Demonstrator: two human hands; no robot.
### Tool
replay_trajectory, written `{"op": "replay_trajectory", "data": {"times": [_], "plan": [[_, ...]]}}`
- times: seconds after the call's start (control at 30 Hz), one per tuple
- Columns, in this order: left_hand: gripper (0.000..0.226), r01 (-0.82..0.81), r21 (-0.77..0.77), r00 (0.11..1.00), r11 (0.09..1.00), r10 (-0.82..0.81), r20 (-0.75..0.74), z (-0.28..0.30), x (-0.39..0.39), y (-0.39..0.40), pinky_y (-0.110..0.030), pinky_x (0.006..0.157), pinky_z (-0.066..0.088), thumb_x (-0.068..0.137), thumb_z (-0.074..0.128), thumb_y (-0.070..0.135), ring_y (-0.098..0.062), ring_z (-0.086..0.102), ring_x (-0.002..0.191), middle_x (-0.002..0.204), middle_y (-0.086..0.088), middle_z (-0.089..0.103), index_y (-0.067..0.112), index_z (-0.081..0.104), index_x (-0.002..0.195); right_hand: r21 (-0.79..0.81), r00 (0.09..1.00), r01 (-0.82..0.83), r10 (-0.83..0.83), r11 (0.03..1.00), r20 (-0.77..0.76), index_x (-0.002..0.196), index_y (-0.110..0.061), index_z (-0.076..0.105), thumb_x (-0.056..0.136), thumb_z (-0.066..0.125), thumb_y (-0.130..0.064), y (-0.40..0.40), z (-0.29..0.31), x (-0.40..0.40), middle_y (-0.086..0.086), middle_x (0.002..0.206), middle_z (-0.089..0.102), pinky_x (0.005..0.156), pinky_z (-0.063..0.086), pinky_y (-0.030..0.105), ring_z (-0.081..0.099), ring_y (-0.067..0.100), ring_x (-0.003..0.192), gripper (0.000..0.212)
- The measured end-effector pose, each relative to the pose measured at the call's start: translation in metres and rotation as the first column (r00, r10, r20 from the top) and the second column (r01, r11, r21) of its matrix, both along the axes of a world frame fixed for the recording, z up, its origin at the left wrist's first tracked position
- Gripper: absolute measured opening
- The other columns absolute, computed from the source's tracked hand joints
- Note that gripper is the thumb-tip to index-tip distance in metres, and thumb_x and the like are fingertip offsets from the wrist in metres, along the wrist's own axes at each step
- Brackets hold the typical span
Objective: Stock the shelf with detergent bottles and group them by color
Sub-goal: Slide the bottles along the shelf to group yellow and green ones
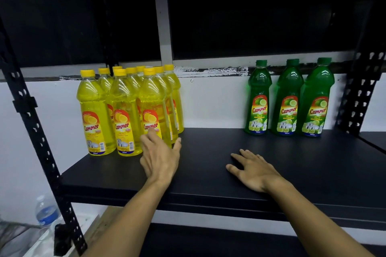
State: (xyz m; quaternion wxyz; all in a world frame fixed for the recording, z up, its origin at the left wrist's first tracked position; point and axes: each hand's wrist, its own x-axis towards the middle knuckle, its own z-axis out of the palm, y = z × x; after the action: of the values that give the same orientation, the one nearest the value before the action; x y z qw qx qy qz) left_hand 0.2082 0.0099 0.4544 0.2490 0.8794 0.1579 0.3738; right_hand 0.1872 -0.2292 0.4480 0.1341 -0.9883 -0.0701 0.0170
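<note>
Several yellow detergent bottles stand bunched at the left of the black shelf. Three green detergent bottles stand in a row against the back wall at the right. My left hand reaches to the front right yellow bottle, fingers straight, fingertips touching its lower part. My right hand lies flat on the shelf board, fingers spread, holding nothing, well in front of the green bottles.
Black perforated uprights frame the shelf at left and right. A dark shelf level sits above, and another below. A clear water bottle stands on the floor at lower left. Bare shelf board lies between the two groups.
</note>
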Motion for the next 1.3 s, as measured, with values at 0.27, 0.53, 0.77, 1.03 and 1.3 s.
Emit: {"op": "replay_trajectory", "data": {"times": [0.27,0.53,0.77,1.03,1.3], "plan": [[0.063,0.501,0.151,0.826,0.852,-0.419,-0.376,-0.007,0.035,-0.063,-0.039,0.097,0.045,0.092,0.049,0.060,-0.022,0.047,0.126,0.136,-0.003,0.050,0.016,0.043,0.137,0.250,0.999,0.031,-0.041,0.968,0.036,0.142,-0.030,0.044,0.091,0.051,-0.058,-0.011,-0.001,0.010,-0.006,0.153,0.034,0.113,0.025,0.038,0.028,0.018,0.142,0.059],[0.074,0.619,0.190,0.662,0.762,-0.377,-0.648,-0.021,0.068,-0.085,-0.042,0.122,0.006,0.098,0.023,0.062,-0.018,0.008,0.150,0.163,-0.002,0.014,0.015,0.021,0.155,0.437,0.938,0.217,-0.311,0.873,0.155,0.137,-0.017,0.050,0.090,0.062,-0.041,-0.055,0.018,0.066,0.003,0.135,0.055,0.104,0.042,0.035,0.051,0.021,0.123,0.055],[0.072,0.611,0.202,0.677,0.766,-0.372,-0.636,-0.024,0.068,-0.087,-0.042,0.122,0.005,0.098,0.022,0.061,-0.015,0.004,0.150,0.164,0.001,0.012,0.017,0.020,0.155,0.517,0.809,0.367,-0.539,0.773,0.232,0.145,-0.008,0.021,0.085,0.069,-0.039,-0.061,0.024,0.129,0.013,0.139,0.040,0.097,0.042,0.043,0.044,0.031,0.125,0.083],[0.071,0.616,0.196,0.678,0.763,-0.387,-0.625,-0.025,0.068,-0.087,-0.042,0.122,0.005,0.098,0.022,0.060,-0.014,0.004,0.150,0.163,0.002,0.013,0.017,0.022,0.154,0.590,0.745,0.424,-0.635,0.688,0.204,0.149,-0.004,0.005,0.080,0.072,-0.050,-0.047,0.018,0.165,0.016,0.145,0.036,0.099,0.040,0.044,0.038,0.032,0.132,0.107],[0.069,0.613,0.188,0.681,0.768,-0.393,-0.618,-0.022,0.066,-0.087,-0.041,0.122,0.006,0.097,0.024,0.059,-0.014,0.009,0.150,0.162,0.002,0.018,0.018,0.025,0.152,0.538,0.695,0.469,-0.669,0.700,0.264,0.142,-0.005,0.019,0.077,0.072,-0.052,-0.045,0.014,0.155,0.015,0.133,0.046,0.089,0.045,0.042,0.048,0.031,0.121,0.096]]}}
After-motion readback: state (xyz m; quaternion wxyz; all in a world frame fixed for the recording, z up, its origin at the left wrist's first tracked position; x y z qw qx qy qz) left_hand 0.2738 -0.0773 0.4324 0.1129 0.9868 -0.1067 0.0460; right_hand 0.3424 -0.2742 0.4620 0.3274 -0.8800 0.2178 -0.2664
